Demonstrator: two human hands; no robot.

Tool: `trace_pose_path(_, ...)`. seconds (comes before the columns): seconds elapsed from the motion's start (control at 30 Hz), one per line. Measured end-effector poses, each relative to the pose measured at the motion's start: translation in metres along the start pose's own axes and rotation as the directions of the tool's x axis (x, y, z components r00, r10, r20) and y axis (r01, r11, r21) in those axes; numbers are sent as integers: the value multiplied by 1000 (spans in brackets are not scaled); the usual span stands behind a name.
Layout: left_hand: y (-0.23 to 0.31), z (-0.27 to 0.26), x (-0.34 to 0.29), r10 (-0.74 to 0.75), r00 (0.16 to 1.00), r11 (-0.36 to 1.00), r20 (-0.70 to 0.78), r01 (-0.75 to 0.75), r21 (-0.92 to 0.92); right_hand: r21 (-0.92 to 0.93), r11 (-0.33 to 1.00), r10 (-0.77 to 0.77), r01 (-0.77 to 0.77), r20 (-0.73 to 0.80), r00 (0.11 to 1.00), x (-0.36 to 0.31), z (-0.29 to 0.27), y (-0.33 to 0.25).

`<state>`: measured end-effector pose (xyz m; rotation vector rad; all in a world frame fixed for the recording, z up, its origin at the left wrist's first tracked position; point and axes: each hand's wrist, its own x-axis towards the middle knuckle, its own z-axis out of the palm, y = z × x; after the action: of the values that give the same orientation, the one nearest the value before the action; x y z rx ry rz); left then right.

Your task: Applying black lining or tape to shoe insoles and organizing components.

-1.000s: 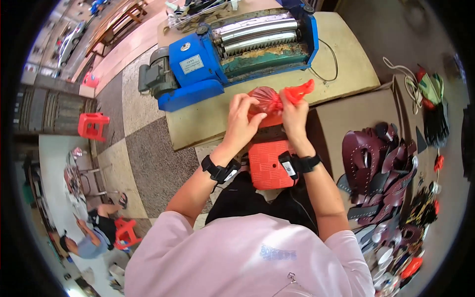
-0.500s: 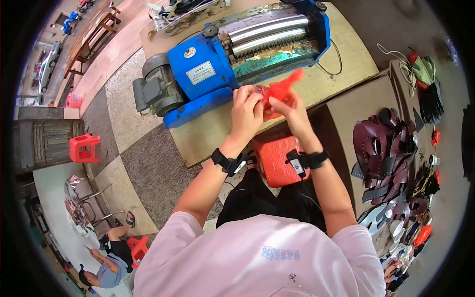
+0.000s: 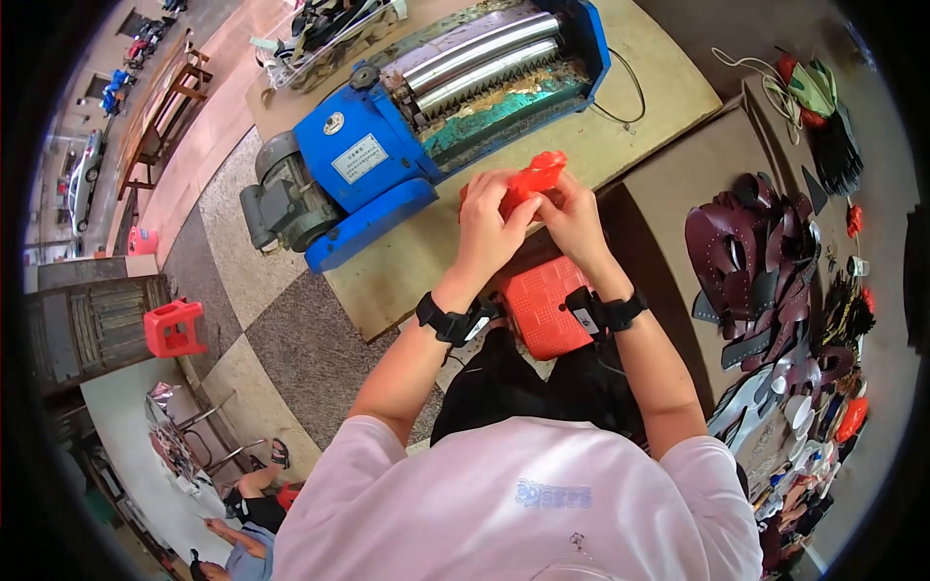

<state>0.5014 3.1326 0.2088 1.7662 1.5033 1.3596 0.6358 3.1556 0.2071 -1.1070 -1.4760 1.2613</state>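
Observation:
A thin, crumpled red plastic bag (image 3: 539,172) is bunched up between my hands, above the near edge of the wooden table (image 3: 387,273). My left hand (image 3: 487,218) has its fingers curled round the bag's left side. From the other side, my right hand (image 3: 575,221) pinches it, thumbs close together. What the bag contains, if anything, is hidden. Just beyond my hands stands a blue roller machine (image 3: 373,145) with shiny metal rollers (image 3: 484,68) and a grey motor (image 3: 291,198).
A red plastic stool (image 3: 547,308) is below my hands. Cut maroon leather pieces (image 3: 741,252) lie on a brown surface to the right, beside assorted small items. Another red stool (image 3: 174,329) stands at left. At lower left sits another person (image 3: 252,542). A filled tray (image 3: 329,44) is behind the machine.
The bag's loose end, which stuck up to the right, is now gathered into a more compact bunch. My hands have turned slightly with it. The view has shifted a little.

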Motion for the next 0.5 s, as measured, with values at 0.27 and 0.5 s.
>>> trace_pose_path(0.27, -8, -13, 1, -570, 781, 356, 255, 514, -780, 349, 896, 249, -275, 117, 961, 5, -10, -4)
trace_pose_path(0.5, 0, -14, 7, -519, 815, 364, 256, 482, -797, 334, 927, 136, -172, 129, 982, 13, -11, -31)
